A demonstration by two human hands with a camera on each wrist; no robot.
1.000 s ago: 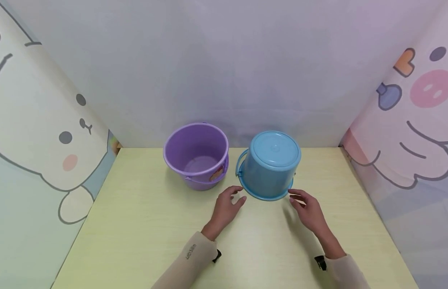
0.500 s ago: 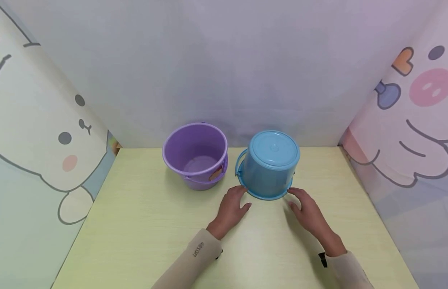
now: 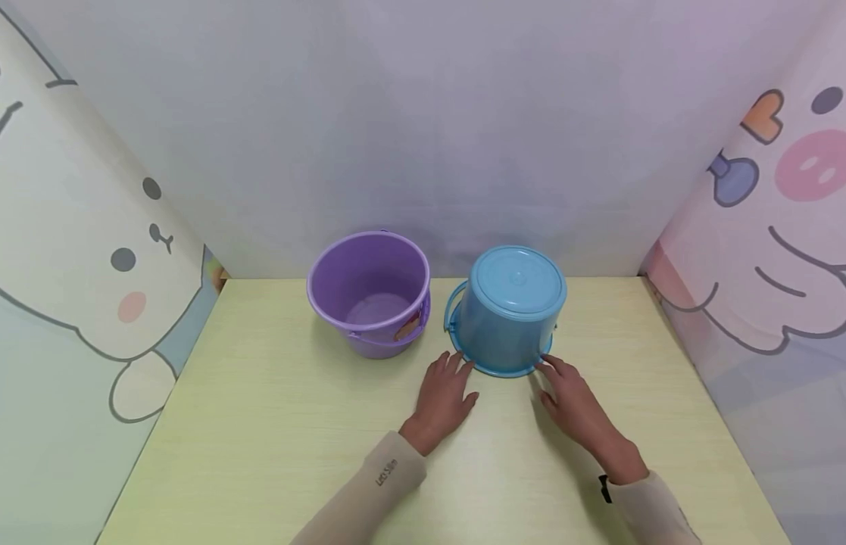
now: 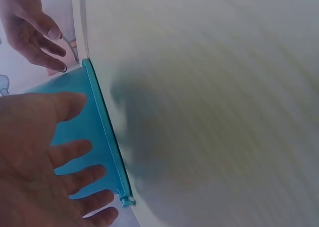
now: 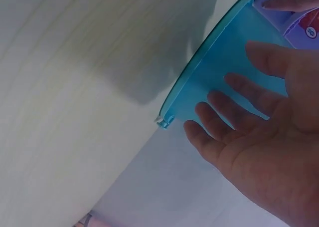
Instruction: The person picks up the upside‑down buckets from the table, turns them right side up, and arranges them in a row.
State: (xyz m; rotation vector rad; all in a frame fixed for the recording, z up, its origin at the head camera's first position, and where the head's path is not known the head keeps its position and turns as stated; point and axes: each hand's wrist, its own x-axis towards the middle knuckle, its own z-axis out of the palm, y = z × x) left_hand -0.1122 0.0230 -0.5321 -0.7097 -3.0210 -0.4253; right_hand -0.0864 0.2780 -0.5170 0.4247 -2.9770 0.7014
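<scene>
A light blue bucket stands upside down on the table, its base facing up and its rim on the tabletop. Its handle sticks out at the left side. My left hand reaches the near left of the rim with fingers spread, palm toward the bucket in the left wrist view. At the near right of the rim is my right hand, fingers extended and slightly bent, fingertips right at the edge. Neither hand is wrapped around anything. To the left, a purple bucket stands upright with its mouth up.
The pale wooden table ends at a light cloth backdrop just behind both buckets. Cartoon-printed cloths hang on the left and right sides. The two buckets stand close together.
My left hand has moved slightly right and its fingers have spread out. The right hand has shifted a little left, closer to the blue rim. Both buckets stay where they were.
</scene>
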